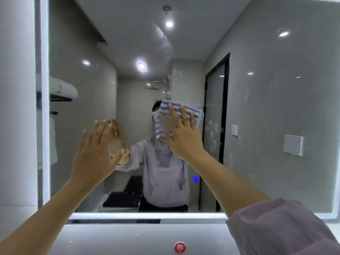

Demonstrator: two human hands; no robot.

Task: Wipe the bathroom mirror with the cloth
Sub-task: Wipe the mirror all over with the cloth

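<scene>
Right hand (181,134) flat on cloth (179,118), fingers (184,115) spread wide, pressing blue-and-white wavy-striped cloth against mirror (266,107) near its centre. Cloth folded, upper and right edges showing past hand. Left hand (95,150) open, fingers together and extended, palm against glass left of centre, well apart from cloth. Lit white frame (147,215) runs along mirror's bottom edge. Blue ring light (195,179) on glass low, right of centre. Red round sticker (180,247) below frame.
</scene>
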